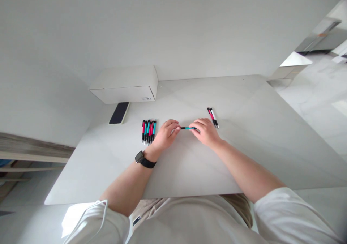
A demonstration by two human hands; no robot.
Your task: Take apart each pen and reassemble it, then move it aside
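Note:
Between my two hands a teal and black pen lies crosswise, one end in each hand's fingers. My left hand is closed on its left end, and a black watch is on that wrist. My right hand pinches the right end; the fingers hide the pen's tips. Just left of my left hand, a row of several red and teal pens lies side by side with tips toward me. Beyond my right hand are two more pens, one red and one white.
A long white box stands at the back left against the wall. In front of it lies a phone with a dark screen. All this rests on a white table, whose near edge meets my body.

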